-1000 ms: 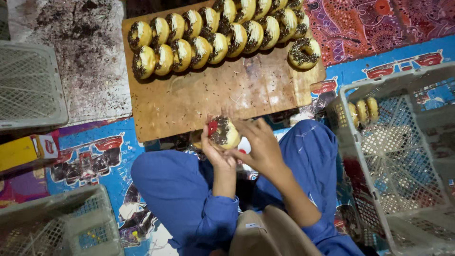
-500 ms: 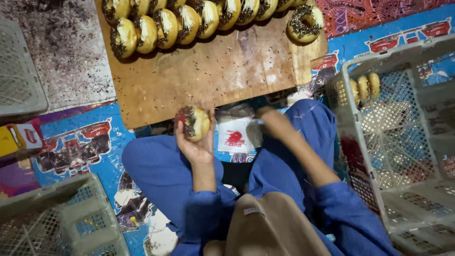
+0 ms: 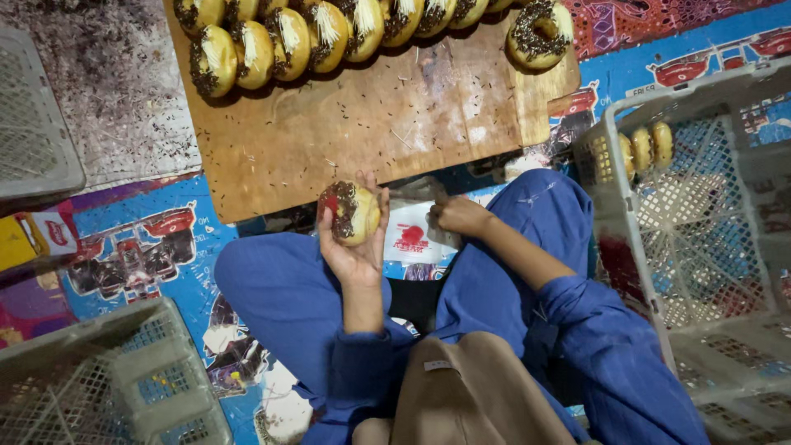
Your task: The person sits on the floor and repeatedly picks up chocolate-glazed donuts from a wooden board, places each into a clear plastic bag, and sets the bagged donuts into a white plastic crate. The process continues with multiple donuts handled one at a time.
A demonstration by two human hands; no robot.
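Observation:
My left hand [image 3: 356, 247] is palm up and holds a round bun topped with dark chocolate sprinkles [image 3: 350, 212] just in front of a wooden board [image 3: 354, 124]. My right hand [image 3: 458, 216] rests on a clear plastic bag with a red print [image 3: 412, 237] lying between my knees; its fingers touch the bag's edge. Two rows of topped buns [image 3: 280, 45] stand along the far side of the board. A single sprinkled ring doughnut [image 3: 540, 33] lies at the board's right corner.
A grey plastic crate [image 3: 700, 247] at my right holds a few plain buns [image 3: 643, 147]. Another crate [image 3: 115, 387] stands at the lower left, a third [image 3: 33, 124] at the far left. A colourful printed mat [image 3: 156, 247] covers the floor. Sprinkles litter the grey sheet [image 3: 124, 82].
My right hand has left the bun and gone down to the plastic bag. My left hand now holds the bun alone, and the view has moved closer.

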